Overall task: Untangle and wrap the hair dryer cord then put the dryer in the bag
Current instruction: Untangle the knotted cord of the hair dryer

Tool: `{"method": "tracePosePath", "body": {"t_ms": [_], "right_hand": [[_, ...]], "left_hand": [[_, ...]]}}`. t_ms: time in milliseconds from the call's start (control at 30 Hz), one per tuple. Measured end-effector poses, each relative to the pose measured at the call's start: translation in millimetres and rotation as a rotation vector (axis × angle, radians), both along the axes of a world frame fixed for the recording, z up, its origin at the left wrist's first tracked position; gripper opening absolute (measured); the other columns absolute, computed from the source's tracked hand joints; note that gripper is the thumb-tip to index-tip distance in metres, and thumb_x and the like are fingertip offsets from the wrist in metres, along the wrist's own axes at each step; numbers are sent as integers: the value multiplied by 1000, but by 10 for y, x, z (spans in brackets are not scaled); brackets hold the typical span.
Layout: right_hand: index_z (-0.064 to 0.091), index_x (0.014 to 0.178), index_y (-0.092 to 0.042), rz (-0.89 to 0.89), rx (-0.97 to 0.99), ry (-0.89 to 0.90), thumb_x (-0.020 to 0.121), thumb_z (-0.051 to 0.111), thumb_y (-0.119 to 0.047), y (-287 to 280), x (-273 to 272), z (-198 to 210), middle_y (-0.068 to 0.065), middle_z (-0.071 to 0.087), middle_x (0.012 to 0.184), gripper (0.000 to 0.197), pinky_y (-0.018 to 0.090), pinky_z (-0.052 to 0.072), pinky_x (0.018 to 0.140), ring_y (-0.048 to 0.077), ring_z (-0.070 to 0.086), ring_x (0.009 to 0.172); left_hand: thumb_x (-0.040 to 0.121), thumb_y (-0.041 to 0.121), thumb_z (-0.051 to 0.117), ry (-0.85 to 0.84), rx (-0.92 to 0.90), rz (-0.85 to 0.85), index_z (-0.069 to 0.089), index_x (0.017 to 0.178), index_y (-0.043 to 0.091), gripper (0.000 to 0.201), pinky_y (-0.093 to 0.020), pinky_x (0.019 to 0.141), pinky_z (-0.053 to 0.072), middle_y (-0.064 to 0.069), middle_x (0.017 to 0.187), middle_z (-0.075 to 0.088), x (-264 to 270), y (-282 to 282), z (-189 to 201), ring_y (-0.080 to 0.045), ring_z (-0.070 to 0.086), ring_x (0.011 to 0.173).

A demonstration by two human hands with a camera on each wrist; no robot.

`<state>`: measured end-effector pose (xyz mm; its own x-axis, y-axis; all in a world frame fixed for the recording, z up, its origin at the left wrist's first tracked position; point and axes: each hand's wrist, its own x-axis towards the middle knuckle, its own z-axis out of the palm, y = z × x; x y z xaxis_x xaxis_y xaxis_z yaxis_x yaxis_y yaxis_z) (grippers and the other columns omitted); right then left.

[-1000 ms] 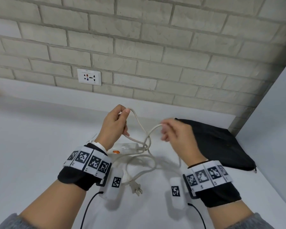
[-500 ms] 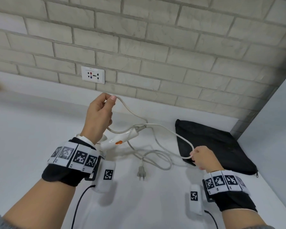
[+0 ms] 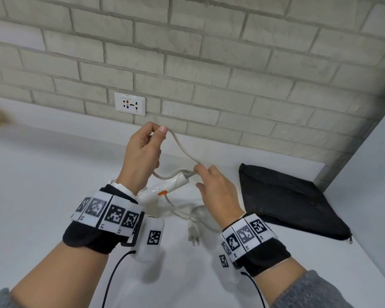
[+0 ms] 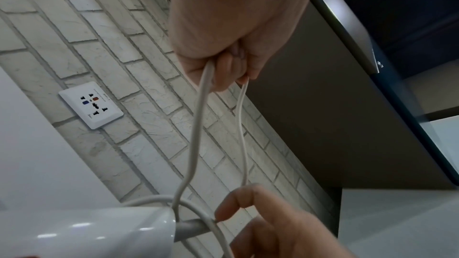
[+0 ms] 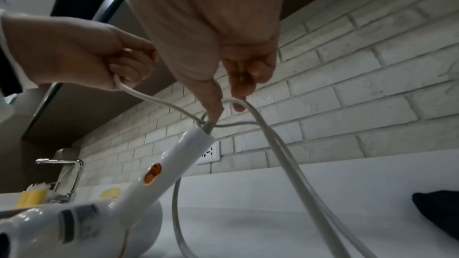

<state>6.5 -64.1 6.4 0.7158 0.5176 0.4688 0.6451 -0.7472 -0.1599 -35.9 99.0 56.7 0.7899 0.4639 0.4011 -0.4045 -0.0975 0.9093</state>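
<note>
brick wall (image 3: 209, 41), wall socket (image 3: 130, 104), white counter (image 3: 42, 185), tap (image 5: 67, 166)

Left hand (image 4: 238, 32) up top, fingers (image 4: 224, 68) curled round the cord (image 4: 198, 125); two strands hang from it. Below the hand: white dryer handle (image 4: 99, 231), grey strain relief at its end. Right hand (image 4: 278, 229) beside that end, fingertip touching the cord loop. Wall socket (image 4: 91, 105) on the brick wall (image 4: 149, 85), left of the strands.

white dryer (image 3: 162, 192) on counter | cord (image 3: 182, 150) looped, raised | black bag (image 3: 287, 196) flat
</note>
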Motion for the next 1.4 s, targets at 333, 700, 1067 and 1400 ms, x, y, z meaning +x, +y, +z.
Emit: {"method": "tracePosePath", "body": {"t_ms": [333,700,1067,1400], "right_hand": [[51,84,-18,152,714,3,96,41,-15,-125,-84,668,1,54,65,16,19,43,47,17,54,49],[39,80,-30,-265,1494,126,97,27,-11,-1077,289,755,4,47,59,28,13,26,29,5,37,24],[55,122,-12,-445,100,548,85,33,7,-1006,432,25,18,38,133,47,38,33,101,37,38,119],[34,140,-14,322,54,173,91,42,-4,483,-216,274,7,37,145,50,27,43,91,18,47,121]], "left_hand": [[89,26,54,83,404,205,51,65,6,32,-15,41,26,6,41,30,90,22,-148,-8,31,41],[87,22,53,95,298,404,44,64,-4,37,-21,45,23,-2,50,27,71,357,-146,-10,25,45],[84,25,55,-91,251,347,42,70,-10,40,-27,50,22,10,40,27,-26,361,160,-8,22,49],[85,23,54,-126,270,306,46,73,-12,38,-25,49,23,-2,54,28,-83,160,177,-11,24,51]]}}
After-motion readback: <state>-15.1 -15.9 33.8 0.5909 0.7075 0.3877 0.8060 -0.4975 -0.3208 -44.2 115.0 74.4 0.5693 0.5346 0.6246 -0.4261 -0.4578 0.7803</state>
